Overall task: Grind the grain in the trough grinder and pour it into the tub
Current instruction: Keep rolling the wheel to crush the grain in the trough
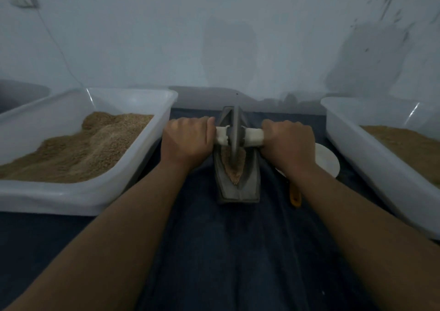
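A: Your left hand (187,139) and your right hand (289,142) each wrap a white handle (254,137) on either side of the grinding wheel (234,132). Fingers curled round it on both sides, knuckles up.

B: And the grinder itself?

A: The dark trough (235,182) sits dead centre on the blue cloth (226,251), its long axis running from 12 to 6 o'clock. The wheel stands upright in its groove, toward the far half. Brown grain (235,167) lies in the near part of the groove, tapering to a point toward you.

B: What can't you make out?

A: Your fingertips are tucked under the handle, so they are hidden. The wheel covers whatever grain lies beneath and beyond it. At 3 o'clock of the trough, your right wrist hides most of a white round dish (327,160), and a yellow handle (295,195) pokes out below your forearm; I cannot tell what it belongs to.

B: The tubs?

A: A white tub (71,198) at 9 o'clock holds a heaped tan pile (83,148), its left end cut off by the frame. Another white tub (371,158) at 3 o'clock also holds tan material (404,144); the frame cuts it, too. A grey shape at 10 o'clock is too dim to name. The wall (214,36) behind is blurred.
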### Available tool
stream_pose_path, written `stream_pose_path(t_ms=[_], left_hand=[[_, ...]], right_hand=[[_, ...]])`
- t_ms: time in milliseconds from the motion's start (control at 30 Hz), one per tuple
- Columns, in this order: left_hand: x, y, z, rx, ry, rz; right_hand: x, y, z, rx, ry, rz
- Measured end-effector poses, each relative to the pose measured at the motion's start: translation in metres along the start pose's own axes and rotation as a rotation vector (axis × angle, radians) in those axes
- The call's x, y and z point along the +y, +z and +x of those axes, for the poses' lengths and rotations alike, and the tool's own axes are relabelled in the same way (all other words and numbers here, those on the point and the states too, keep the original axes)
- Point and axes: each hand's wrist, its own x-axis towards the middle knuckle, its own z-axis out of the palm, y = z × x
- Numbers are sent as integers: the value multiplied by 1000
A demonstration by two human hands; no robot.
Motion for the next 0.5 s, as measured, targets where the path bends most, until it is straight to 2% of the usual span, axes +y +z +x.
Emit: stream_pose_path(t_ms=[133, 267, 333, 400, 500], left_hand=[[-2, -8, 0, 54, -23, -129], [-4, 2, 0, 49, -39, -97], [-2, 13, 7, -18, -25, 32], [-8, 20, 24, -55, 22, 197], [-18, 33, 45, -154, 87, 236]], right_hand=[[-4, -4, -20, 45, 80, -9], [3, 7, -3, 39, 10, -7], [10, 14, 23, -117, -53, 15], [15, 17, 52, -373, -75, 27], [19, 25, 87, -582, -66, 59]])
